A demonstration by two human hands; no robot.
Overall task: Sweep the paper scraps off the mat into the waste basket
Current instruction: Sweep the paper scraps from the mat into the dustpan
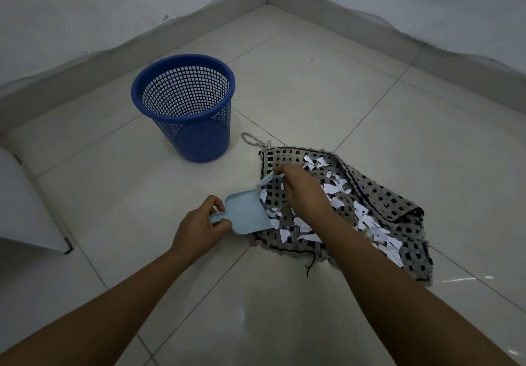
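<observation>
Paper scraps [336, 217] on mat, hands working dustpan and small brush.

Left hand [199, 227] gripped the handle of a pale blue dustpan [246, 214], its lip touching the mat's near-left edge; right hand [306, 189] was curled round a thin pale brush [269, 179], mostly hidden, bristles not visible. Scraps were white, torn, irregular, scattered over the checked grey-black woven mat [398, 197], a few at the pan lip. Likely very light and flimsy, so they'd flutter or snag in the weave; better herded with short strokes than pinched. Mat looked soft, rumpled, one edge folded, could slide on the tiled floor [313, 95]. Blue mesh waste basket [185, 106] stood upright, near but apart, beyond the pan.
</observation>
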